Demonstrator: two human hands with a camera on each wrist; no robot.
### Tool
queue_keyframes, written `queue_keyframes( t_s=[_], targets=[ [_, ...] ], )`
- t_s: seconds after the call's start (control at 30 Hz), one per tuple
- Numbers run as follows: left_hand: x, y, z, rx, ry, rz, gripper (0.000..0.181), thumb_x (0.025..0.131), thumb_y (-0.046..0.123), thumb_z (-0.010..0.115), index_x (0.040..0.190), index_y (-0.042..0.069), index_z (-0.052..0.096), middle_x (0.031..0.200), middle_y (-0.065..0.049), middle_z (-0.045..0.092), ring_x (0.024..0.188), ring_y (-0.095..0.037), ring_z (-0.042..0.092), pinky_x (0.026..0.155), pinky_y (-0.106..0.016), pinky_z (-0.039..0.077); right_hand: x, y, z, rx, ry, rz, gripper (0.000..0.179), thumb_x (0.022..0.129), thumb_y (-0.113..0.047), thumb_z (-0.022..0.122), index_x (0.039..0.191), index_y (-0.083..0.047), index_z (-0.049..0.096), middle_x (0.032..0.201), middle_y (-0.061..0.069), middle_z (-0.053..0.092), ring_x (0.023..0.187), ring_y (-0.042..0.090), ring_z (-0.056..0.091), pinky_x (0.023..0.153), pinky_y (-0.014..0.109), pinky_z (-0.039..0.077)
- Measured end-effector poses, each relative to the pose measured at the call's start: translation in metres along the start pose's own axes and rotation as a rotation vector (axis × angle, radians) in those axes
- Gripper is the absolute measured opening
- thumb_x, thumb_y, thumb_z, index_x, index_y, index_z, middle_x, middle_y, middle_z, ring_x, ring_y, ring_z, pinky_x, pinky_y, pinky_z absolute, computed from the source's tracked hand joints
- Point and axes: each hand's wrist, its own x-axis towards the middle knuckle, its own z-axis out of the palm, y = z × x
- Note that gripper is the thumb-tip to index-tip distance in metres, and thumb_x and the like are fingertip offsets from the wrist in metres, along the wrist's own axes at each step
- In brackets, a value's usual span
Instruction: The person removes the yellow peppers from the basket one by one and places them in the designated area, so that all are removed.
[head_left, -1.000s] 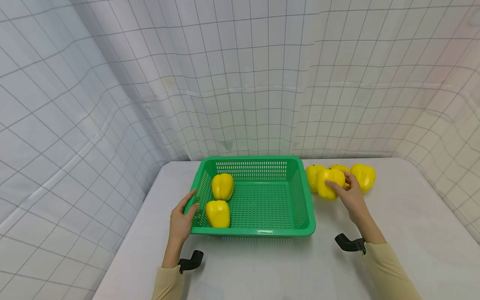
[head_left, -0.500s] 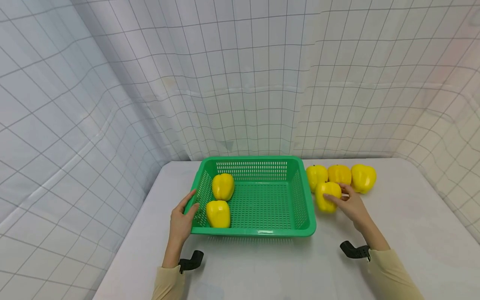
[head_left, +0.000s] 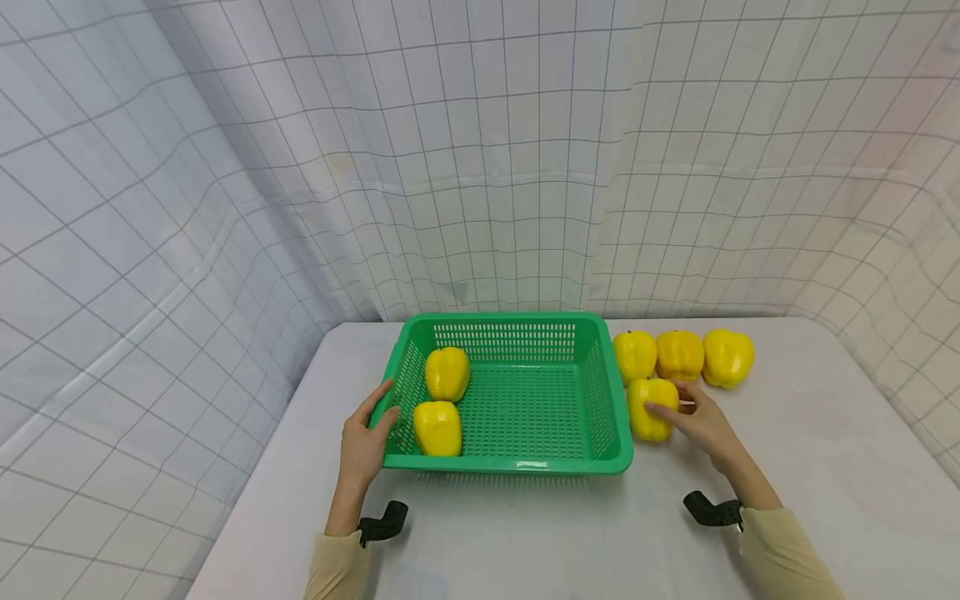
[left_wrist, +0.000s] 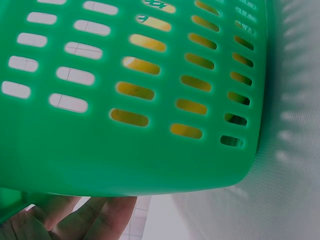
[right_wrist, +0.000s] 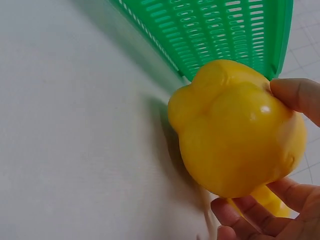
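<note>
My right hand holds a yellow bell pepper low over the table, just right of the green basket. In the right wrist view the thumb presses one side of this bell pepper, with the other fingers curved under the opposite side. My left hand grips the basket's left rim. The left wrist view shows the slotted basket wall up close, with finger parts at its rim. Inside the basket, two yellow bell peppers, a rear one and a front one, lie along the left.
Three more yellow bell peppers form a row behind my right hand: left, middle and right. A white table carries everything. White gridded sheeting rises behind and at both sides.
My right hand has brought its bell pepper toward me and slightly left, down from in front of the row, which now shows more fully. The left hand and basket stay put.
</note>
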Motion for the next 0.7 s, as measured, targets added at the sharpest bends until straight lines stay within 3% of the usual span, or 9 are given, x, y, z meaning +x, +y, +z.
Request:
queue_keyframes(
  t_s=[0.13,0.37,0.7],
  targets=[
    [-0.002,0.005,0.0,0.005,-0.003,-0.005,0.045,0.097,0.017,0.054,0.141,0.011,0.047,0.144,-0.015,0.04,0.132,-0.03,0.035,0.103,-0.052,0.03,0.0,0.004,0.002,-0.009,-0.004,0.001,0.084,0.088,-0.049,0.062,0.145,0.001,0.026,0.142,0.028,0.028,0.123,0.044,0.035,0.095,0.056,0.035],
    [-0.013,0.037,-0.001,0.011,-0.012,-0.008,0.044,0.097,0.009,0.053,0.14,0.001,0.046,0.143,-0.022,0.039,0.132,-0.036,0.035,0.102,-0.054,0.03,0.001,0.011,0.002,-0.006,-0.004,-0.018,0.081,0.089,-0.049,0.06,0.145,0.001,0.027,0.141,0.029,0.03,0.122,0.045,0.036,0.094,0.057,0.035],
    [-0.011,0.036,-0.001,0.001,-0.019,-0.015,0.045,0.097,0.009,0.052,0.14,0.001,0.045,0.144,-0.021,0.038,0.133,-0.035,0.033,0.103,-0.054,0.029,0.001,0.01,0.001,-0.021,-0.022,-0.017,0.08,0.09,-0.05,0.059,0.146,-0.001,0.027,0.141,0.03,0.03,0.122,0.045,0.036,0.094,0.058,0.035]
  ],
)
